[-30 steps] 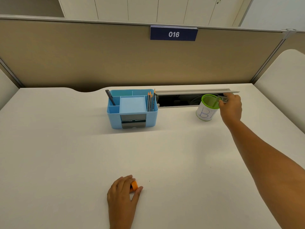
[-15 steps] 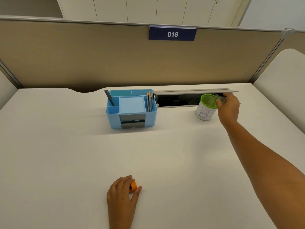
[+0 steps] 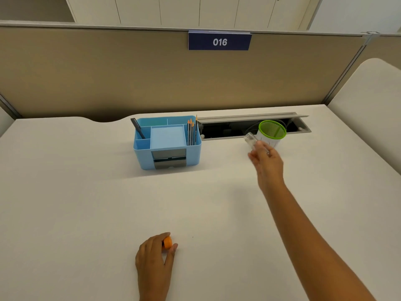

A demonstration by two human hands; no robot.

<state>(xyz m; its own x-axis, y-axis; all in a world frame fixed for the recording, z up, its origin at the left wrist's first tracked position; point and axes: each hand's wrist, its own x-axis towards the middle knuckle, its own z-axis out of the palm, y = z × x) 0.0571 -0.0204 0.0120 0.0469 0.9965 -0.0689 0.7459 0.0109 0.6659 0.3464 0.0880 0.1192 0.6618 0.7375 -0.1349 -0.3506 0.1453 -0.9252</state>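
1. Orange cap [image 3: 167, 242] is pinched between thumb and curled fingers of the left hand [image 3: 153, 259], which rests low on the table [image 3: 86, 203]; it is well apart from the bottle.
2. Blue organiser [image 3: 167, 148] stands far beyond the left hand and left of the right hand; neither hand touches it.
3. Clear small bottle [image 3: 250, 139] is gripped at its lower end by the right hand [image 3: 268, 161]; it is lifted and tilted, just beside the green-rimmed cup [image 3: 272, 132].
4. Progress, as I judge it: bottle and cap are each in a hand and the neck looks bare; joining them remains.
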